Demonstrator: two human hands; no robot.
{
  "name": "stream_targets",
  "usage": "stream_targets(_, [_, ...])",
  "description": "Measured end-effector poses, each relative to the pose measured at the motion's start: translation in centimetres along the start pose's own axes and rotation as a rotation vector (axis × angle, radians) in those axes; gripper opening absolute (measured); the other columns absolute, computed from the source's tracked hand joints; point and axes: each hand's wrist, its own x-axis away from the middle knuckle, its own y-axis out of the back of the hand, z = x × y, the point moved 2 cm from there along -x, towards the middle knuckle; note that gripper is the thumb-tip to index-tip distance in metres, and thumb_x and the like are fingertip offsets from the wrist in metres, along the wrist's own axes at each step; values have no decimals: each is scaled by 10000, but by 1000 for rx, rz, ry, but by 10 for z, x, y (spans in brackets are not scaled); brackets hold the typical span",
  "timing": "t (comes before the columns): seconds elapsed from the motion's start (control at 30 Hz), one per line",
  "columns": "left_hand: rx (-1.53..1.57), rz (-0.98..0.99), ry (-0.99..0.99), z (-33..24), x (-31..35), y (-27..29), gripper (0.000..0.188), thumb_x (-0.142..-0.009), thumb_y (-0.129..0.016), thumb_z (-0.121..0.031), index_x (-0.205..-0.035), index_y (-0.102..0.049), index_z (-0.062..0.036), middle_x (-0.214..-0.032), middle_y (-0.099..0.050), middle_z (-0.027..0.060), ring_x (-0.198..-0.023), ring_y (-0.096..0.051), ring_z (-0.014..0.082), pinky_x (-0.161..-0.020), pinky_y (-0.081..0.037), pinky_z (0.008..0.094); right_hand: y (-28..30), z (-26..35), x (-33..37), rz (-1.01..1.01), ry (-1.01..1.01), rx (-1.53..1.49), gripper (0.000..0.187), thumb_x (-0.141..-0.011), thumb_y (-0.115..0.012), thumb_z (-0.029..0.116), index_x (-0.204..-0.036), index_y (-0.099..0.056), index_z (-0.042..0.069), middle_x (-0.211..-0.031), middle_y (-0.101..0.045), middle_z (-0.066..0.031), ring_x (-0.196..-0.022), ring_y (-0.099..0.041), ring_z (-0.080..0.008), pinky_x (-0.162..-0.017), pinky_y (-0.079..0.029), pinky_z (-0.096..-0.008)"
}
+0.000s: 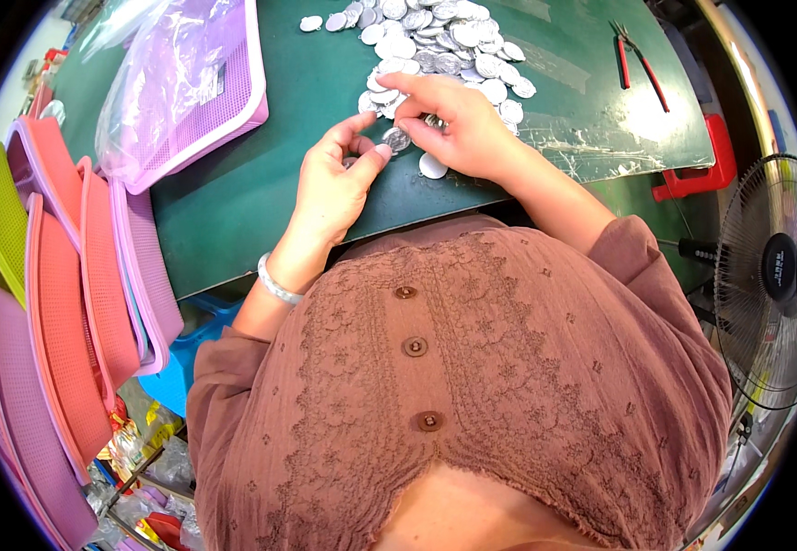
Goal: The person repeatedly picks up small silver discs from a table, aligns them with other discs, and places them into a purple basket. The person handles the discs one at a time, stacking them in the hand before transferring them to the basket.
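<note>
A heap of silver round medallions (449,37), some with small loops at the rim, lies on the green table. At its near edge my left hand (334,179) is closed, thumb and fingertips at a single medallion (395,140) that tilts between my two hands. My right hand (458,124) is beside it over the heap, index finger stretched out to the left. Its thumb and other fingers are bent together around a small shiny bit I cannot make out. One loose medallion (432,165) lies below my right hand, close to the table's front edge.
A purple mesh basket (251,101) with clear plastic in it sits at the table's left. Stacked coral and purple baskets (67,321) stand beside the table. Red-handled pliers (625,62) lie at the right. A black fan (766,266) stands off the table's right side.
</note>
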Motion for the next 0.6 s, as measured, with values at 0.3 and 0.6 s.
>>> stream_targets(0.3, [451,156,258,-2,4,6,152,-827,-561,-101,-929,-581,10,-755,-583,53,-530,-439,58,-443,-316,173,7,6,-1,36,-619,-762,403,-811,-538,44,-1200,-434,25,-814,-608,-32,-723,-524,-73,-659,-432,-207])
stream_targets(0.6, [504,142,243,-7,6,8,146,-834,-535,-88,-926,-581,16,-761,-581,67,-532,-449,74,-447,-331,187,9,13,2,73,-611,-908,460,-790,-554,17,-1222,-396,13,-872,-601,-52,-744,-542,-86,-677,-446,-218])
